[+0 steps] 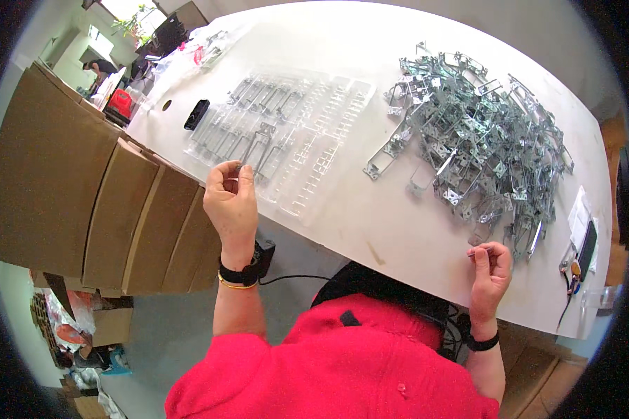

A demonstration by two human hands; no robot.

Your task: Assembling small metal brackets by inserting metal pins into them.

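Note:
Pinched between the thumb and fingers of my left hand (232, 202) is a long, narrow metal bracket (260, 143), its far end raised over the clear plastic trays (297, 208). Similar brackets (264, 96) lie in rows in the left part of the trays, while cells on the right show bare plastic. My right hand (491, 274) is at the table's near edge, just below a large heap of loose metal brackets (479, 133). Its thumb and fingers are pressed together; a small thin thing seems to be between them, too small to name.
Cardboard boxes (56, 174) stand along the table's left edge. A small black object (197, 114) lies left of the trays, and plastic bags (203, 52) sit at the far left. On the right are a black-handled tool (588, 244) and white paper (579, 213). Another person (101, 68) is far off.

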